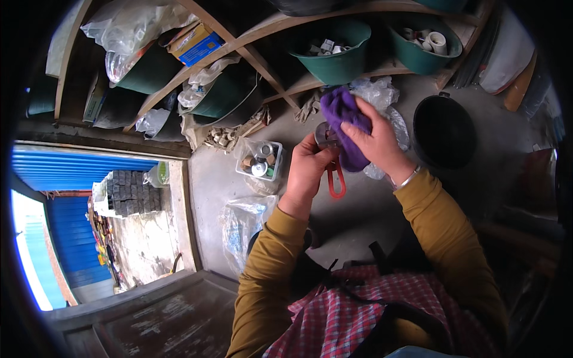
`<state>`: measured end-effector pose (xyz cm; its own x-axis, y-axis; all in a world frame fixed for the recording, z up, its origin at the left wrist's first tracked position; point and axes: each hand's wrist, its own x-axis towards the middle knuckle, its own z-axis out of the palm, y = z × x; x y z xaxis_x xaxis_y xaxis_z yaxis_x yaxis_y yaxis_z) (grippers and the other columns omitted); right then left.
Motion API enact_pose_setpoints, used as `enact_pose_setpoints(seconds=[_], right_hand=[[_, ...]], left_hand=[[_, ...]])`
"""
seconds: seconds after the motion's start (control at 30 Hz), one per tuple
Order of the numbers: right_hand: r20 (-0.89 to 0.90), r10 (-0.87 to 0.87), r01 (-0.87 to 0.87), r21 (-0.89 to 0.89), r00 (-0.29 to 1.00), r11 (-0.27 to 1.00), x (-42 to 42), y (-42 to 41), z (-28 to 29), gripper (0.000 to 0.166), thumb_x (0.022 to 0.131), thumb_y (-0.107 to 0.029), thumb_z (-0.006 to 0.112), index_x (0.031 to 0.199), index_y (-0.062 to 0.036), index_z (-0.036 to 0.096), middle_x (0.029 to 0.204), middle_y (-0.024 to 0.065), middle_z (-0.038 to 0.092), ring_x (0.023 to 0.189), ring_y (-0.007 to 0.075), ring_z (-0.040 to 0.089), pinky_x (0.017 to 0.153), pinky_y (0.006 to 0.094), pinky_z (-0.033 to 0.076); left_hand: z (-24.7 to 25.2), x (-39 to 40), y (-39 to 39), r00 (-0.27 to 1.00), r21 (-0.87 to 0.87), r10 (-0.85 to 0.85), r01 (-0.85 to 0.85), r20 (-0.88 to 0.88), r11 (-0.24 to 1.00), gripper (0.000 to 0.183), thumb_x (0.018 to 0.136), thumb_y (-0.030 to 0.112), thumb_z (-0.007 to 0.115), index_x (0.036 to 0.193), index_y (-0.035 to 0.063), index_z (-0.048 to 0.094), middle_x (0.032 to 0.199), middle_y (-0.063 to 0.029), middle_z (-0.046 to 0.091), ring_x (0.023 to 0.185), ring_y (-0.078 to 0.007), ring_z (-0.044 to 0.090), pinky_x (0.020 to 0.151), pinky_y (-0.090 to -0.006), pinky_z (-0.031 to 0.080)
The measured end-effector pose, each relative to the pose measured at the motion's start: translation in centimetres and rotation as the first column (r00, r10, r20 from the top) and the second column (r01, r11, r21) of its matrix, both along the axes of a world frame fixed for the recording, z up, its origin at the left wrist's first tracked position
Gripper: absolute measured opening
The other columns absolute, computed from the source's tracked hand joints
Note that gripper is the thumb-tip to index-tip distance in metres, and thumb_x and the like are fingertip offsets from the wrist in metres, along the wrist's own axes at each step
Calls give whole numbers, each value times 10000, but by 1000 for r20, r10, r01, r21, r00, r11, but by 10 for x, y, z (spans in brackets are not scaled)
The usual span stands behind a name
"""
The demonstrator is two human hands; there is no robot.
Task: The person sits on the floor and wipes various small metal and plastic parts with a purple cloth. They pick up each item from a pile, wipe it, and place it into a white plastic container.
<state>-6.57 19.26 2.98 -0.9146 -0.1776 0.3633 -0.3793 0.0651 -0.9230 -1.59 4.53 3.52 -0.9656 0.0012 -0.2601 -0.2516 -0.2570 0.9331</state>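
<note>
My left hand (pixel 309 168) grips a small tool with red loop-shaped handles (pixel 336 181) and a greyish, rounded head (pixel 326 135). The head points up between my hands, and the exact kind of tool cannot be made out. In my right hand (pixel 376 138) is a bunched purple cloth (pixel 342 116), which hangs down just beside the tool's head and covers part of it. Both hands are raised above the concrete floor, close together.
Wooden shelves with green tubs (pixel 333 62) of white fittings run along the top. On the floor stand a black bucket (pixel 444 132) at right and a white plastic box (pixel 273 172) of cans and parts. A clear plastic bag (pixel 241 228) lies near the doorway at left.
</note>
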Motion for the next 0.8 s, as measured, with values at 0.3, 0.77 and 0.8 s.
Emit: enact_pose_setpoints(seconds=[0.3, 0.77, 0.8], right_hand=[[-275, -131, 226, 351, 953, 909, -14, -16, -8, 262, 773, -297, 589, 923, -82, 589, 875, 95, 580, 756, 285, 577, 657, 343, 469], [-554, 49, 226, 417, 831, 880, -13, -36, -10, 287, 664, -245, 684, 907, -109, 615, 881, 25, 555, 767, 210, 567, 647, 301, 478], [-568, 4, 277, 408, 823, 870, -13, -39, -11, 285, 668, -246, 681, 906, -107, 613, 878, 25, 556, 758, 210, 569, 637, 301, 480]], left_hand=[[-16, 2, 9, 943, -393, -149, 21, -298, 919, 185, 686, -33, 581, 867, -2, 560, 794, -32, 564, 682, -89, 502, 608, -237, 436], [-9, -4, -18, 976, -169, -202, 186, -85, 968, 261, 649, -54, 552, 902, 7, 521, 795, -5, 532, 716, -84, 500, 602, -223, 423], [-10, -6, -23, 974, -183, -221, 208, -57, 961, 249, 643, -53, 554, 883, 3, 521, 788, -8, 530, 710, -86, 500, 597, -222, 420]])
